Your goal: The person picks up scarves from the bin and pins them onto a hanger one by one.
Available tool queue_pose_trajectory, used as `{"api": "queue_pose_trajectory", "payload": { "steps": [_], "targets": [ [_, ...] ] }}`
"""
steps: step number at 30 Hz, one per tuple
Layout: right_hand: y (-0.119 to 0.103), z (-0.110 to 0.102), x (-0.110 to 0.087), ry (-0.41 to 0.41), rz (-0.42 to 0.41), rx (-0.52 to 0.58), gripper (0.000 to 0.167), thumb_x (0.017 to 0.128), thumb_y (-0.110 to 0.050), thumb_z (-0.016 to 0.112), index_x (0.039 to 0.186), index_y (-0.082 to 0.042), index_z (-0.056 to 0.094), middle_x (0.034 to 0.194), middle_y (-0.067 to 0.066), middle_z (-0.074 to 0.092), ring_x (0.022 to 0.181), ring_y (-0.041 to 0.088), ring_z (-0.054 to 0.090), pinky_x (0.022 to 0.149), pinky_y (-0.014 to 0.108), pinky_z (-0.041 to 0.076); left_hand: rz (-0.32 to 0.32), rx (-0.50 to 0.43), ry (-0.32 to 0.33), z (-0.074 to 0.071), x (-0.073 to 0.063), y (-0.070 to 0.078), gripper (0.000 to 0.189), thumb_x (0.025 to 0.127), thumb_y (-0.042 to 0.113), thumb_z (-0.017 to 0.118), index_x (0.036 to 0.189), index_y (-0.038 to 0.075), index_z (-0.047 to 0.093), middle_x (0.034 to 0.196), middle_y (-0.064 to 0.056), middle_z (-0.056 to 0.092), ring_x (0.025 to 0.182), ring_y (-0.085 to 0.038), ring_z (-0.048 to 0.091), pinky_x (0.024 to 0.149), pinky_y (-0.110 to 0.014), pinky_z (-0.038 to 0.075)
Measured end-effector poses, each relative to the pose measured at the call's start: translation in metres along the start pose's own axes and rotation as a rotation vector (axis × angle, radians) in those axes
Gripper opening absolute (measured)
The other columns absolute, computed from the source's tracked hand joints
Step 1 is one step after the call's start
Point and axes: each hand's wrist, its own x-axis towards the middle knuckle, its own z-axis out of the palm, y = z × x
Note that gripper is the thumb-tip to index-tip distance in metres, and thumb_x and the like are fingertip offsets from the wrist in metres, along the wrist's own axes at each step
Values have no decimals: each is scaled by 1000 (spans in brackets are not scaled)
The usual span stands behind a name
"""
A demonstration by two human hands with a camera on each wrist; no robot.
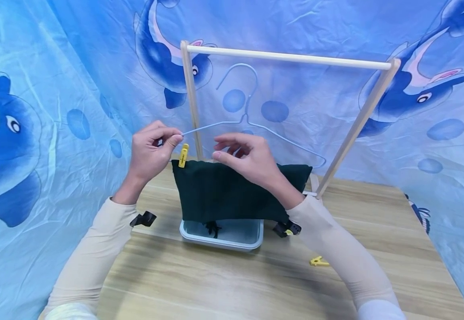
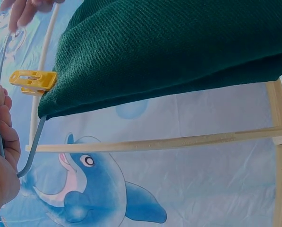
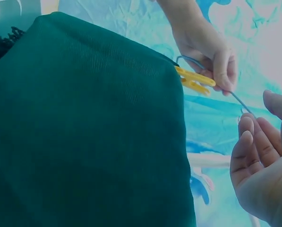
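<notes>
Just in front of a wooden rack point(image 1: 288, 56), dark green cloth point(image 1: 232, 191) hangs on a pale blue wire hanger point(image 1: 246, 118) above a tub point(image 1: 221, 244), a yellow clip point(image 1: 183, 156) on its left corner. The left hand point(image 1: 150, 150) pinches the wire beside that clip; the right hand point(image 1: 249, 156) hovers nearby, fingers loosely curved, holding nothing. Keeping the wire level and the pinch firm should stop the cloth sliding.
</notes>
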Motion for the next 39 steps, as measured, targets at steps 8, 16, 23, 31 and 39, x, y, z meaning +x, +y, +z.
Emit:
{"api": "queue_pose_trajectory", "payload": {
  "steps": [8,16,23,31,39],
  "targets": [
    [-1,-32,-32,79,-45,34,29,91,-9,77,119,-6,75,106,7,76,82,17,67,68,29,55,-20,-2,49,2,1,0,13,80,-19,75,86,-8,78,69,-12,57,62,-7,38,55,-20,23],
    [8,-62,-70,177,-34,34,31,85,8,76,115,-1,75,100,11,77,83,14,70,68,23,55,-14,0,49,4,2,0,13,80,-18,76,85,-7,78,68,-11,56,63,-7,39,56,-21,24],
    [24,-77,-117,240,25,39,28,83,16,71,111,10,72,97,2,77,81,11,67,66,19,52,-11,4,45,6,2,0,13,80,-18,76,86,-7,78,69,-11,58,63,-7,38,56,-21,24],
    [55,-92,-177,237,187,-65,28,84,13,73,110,6,74,97,6,77,75,10,63,59,20,50,-8,0,33,5,2,2,5,83,-12,77,87,-9,77,70,-10,58,64,-7,40,56,-20,25],
    [78,-103,-233,192,382,-212,26,89,0,77,115,-4,75,101,11,76,83,6,65,70,18,53,34,20,-8,2,1,7,4,85,-8,77,90,-7,78,71,-9,58,65,-7,42,57,-20,27]
  ]
}}
